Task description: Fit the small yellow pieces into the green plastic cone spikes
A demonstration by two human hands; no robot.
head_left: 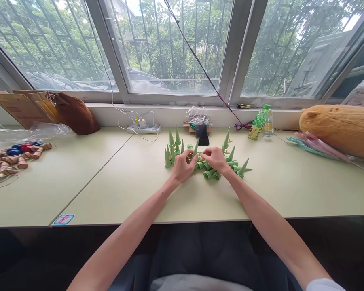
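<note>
Several green cone-shaped plastic spikes [230, 161] stand and lie in a cluster at the middle of the pale green table [115, 190]. My left hand [182, 165] is closed in a pinch on one green spike [195, 148] at the cluster's left part. My right hand [215, 158] is curled with its fingers closed on a small piece next to that spike; what it grips is too small to name. The two hands almost touch above the lying spikes.
A dark phone [202, 135] and a clear bag [197, 115] sit behind the cluster. A power strip [143, 129], a green bottle [260, 123], a brown pouch [74, 114], wooden toys [9, 161] at left and a plush toy [339, 128] at right ring the table.
</note>
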